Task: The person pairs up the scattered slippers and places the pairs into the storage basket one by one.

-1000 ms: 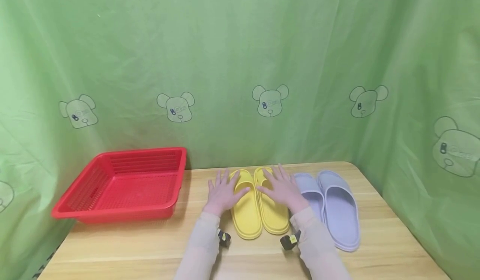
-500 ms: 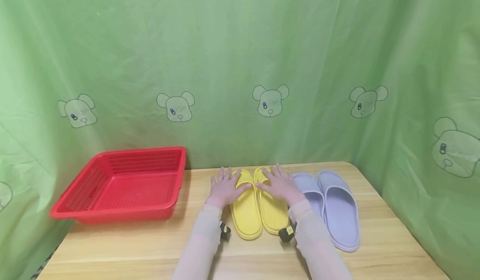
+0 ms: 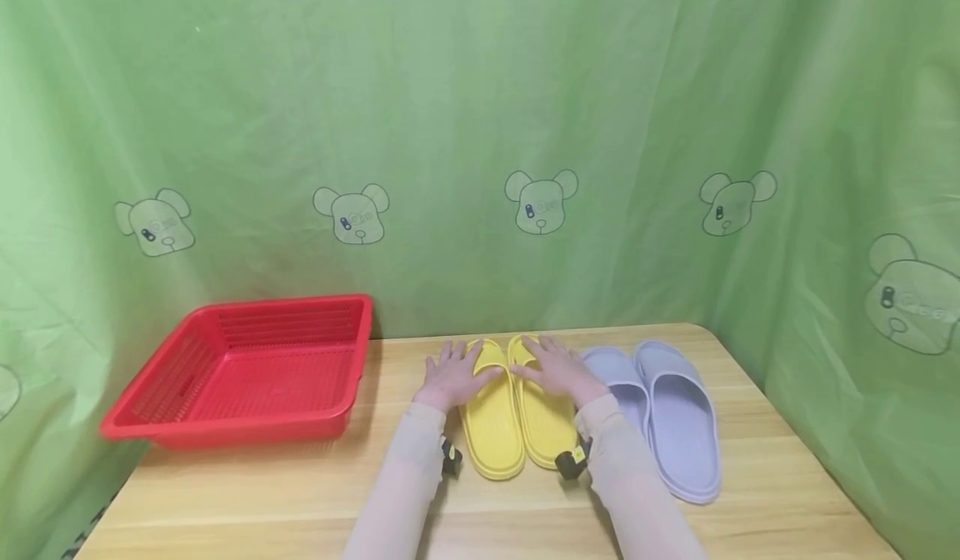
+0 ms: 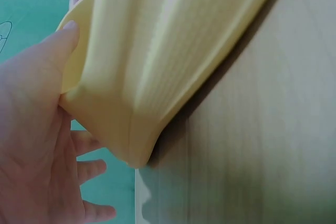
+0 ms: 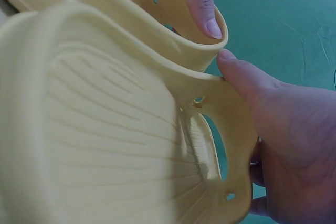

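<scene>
A pair of yellow slippers lies on the table, side by side. Over the strap of the left one is my left hand; its thumb touches the strap's edge while the other fingers spread past the outer side. My right hand lies over the right slipper's strap. In the right wrist view, that hand's thumb touches the strap edge and its other fingers are partly hidden behind the slipper. The left thumb shows there on the neighbouring slipper. Both slippers stay on the table.
A red plastic basket stands at the left of the wooden table. A pair of lavender slippers lies just right of my right hand. A green curtain surrounds the table's back and sides.
Fingers of both hands have bent down lower around the straps, and my left hand has shifted slightly right. The slippers and basket have stayed in place.
</scene>
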`<action>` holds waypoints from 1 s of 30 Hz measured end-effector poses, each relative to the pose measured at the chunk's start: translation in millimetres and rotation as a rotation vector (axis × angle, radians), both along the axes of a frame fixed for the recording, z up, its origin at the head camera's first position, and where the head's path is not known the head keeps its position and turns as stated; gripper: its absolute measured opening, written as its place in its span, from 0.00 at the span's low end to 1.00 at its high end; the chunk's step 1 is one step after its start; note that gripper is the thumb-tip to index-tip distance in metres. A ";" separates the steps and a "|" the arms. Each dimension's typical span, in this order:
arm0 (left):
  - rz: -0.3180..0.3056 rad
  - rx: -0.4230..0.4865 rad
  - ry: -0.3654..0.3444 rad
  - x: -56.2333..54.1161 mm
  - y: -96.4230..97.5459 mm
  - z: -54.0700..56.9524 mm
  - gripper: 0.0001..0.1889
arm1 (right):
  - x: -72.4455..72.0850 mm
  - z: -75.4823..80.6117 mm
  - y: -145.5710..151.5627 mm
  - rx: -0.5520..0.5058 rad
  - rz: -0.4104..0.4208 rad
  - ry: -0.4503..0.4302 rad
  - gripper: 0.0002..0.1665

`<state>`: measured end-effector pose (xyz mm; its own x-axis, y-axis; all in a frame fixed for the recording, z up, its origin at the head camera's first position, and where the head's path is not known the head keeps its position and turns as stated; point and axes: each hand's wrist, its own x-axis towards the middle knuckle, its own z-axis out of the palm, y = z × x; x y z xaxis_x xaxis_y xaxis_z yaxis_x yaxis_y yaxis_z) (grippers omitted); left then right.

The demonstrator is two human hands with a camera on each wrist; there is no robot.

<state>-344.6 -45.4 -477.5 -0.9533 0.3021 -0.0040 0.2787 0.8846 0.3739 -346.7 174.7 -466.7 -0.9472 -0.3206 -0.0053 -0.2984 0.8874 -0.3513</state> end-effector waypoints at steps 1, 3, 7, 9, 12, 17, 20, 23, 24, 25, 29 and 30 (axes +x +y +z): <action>-0.007 0.004 0.003 -0.9 0.1 -0.1 0.42 | -0.3 0.4 0.4 -0.006 0.003 -0.007 0.47; -0.023 0.008 0.008 -1.8 0.1 0.1 0.42 | -1.0 1.3 1.5 -0.011 0.010 -0.015 0.46; -0.048 0.024 0.020 -2.2 0.3 -0.4 0.42 | -2.7 1.5 3.4 -0.012 0.023 -0.022 0.46; -0.051 0.037 0.025 -1.5 0.3 -0.4 0.41 | -4.1 1.4 4.3 -0.007 0.027 -0.014 0.46; -0.049 0.051 0.026 -1.3 0.2 -0.6 0.41 | -6.4 1.6 4.8 -0.003 0.039 0.012 0.47; -0.053 0.054 0.036 -1.0 -0.9 -1.5 0.40 | -9.2 2.9 5.8 -0.009 0.064 0.036 0.49; -0.059 0.060 0.047 -0.3 -1.9 -1.8 0.40 | -10.2 4.6 7.5 -0.012 0.092 0.037 0.49; -0.059 0.079 0.045 1.9 -3.0 -0.6 0.40 | -9.9 7.9 9.2 -0.011 0.128 0.032 0.50; -0.058 0.086 0.043 2.8 -3.4 0.0 0.40 | -9.6 9.1 9.7 -0.007 0.143 0.034 0.50; -0.057 0.092 0.040 3.7 -3.7 0.6 0.40 | -9.3 10.1 10.2 -0.008 0.154 0.031 0.50; -0.061 0.103 0.041 6.1 -5.8 0.4 0.41 | -8.4 10.5 12.3 -0.013 0.180 0.036 0.50; -0.062 0.105 0.045 6.4 -6.6 -0.1 0.41 | -8.0 10.4 12.7 -0.021 0.180 0.038 0.50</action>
